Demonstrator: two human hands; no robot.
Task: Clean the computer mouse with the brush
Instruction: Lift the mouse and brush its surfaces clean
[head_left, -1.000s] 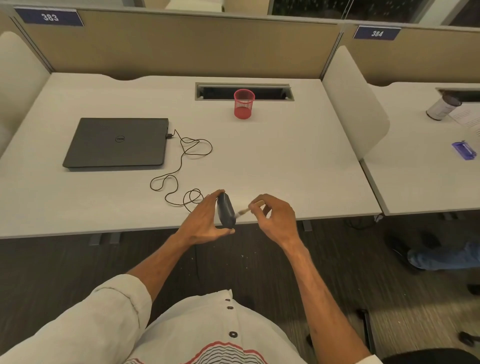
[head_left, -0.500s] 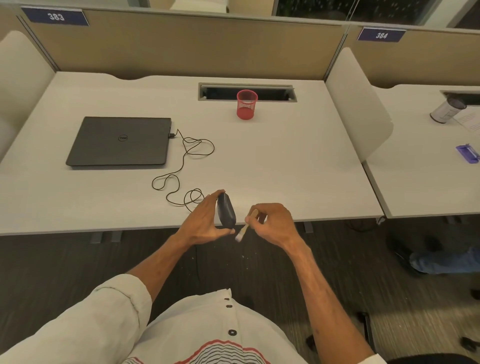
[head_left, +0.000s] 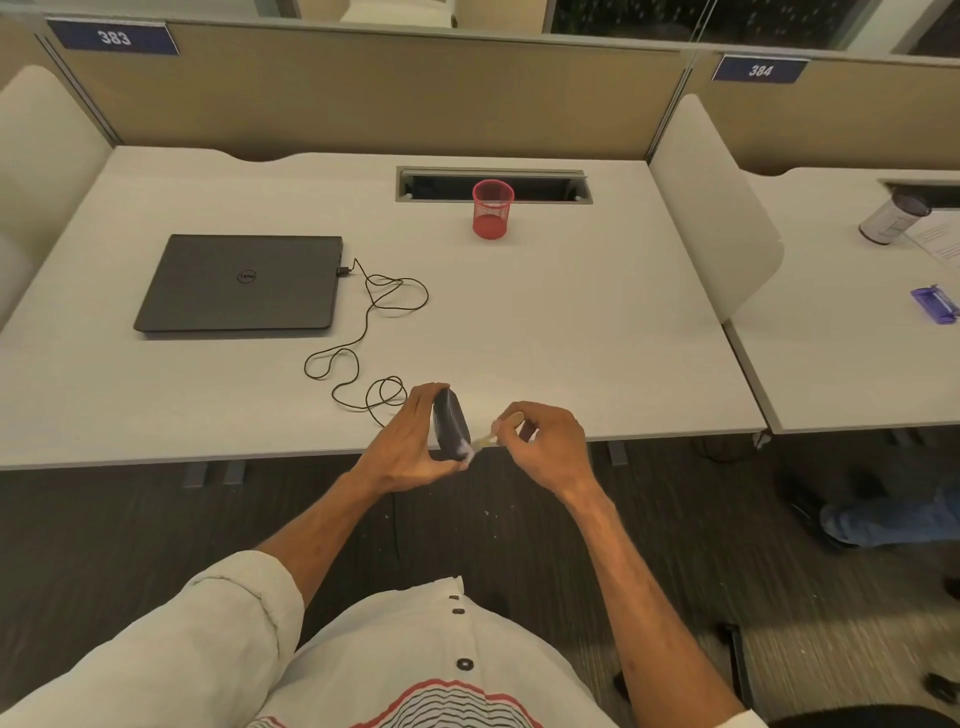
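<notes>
A white desk (head_left: 545, 322) carries a closed laptop (head_left: 239, 283), looping cable (head_left: 363, 338) and red mesh cup (head_left: 492, 209).

Left hand (head_left: 410, 447) grips the computer mouse (head_left: 450, 425) on edge, at the near rim of the table (head_left: 571, 322). Right hand (head_left: 543, 441) just beside it pinches the brush (head_left: 485, 440), bristle tip touching the mouse's lower end. Mouse cable (head_left: 363, 338) loops away beyond the left hand to a closed laptop (head_left: 239, 283). Red mesh cup (head_left: 492, 209) stands well beyond both hands.
</notes>
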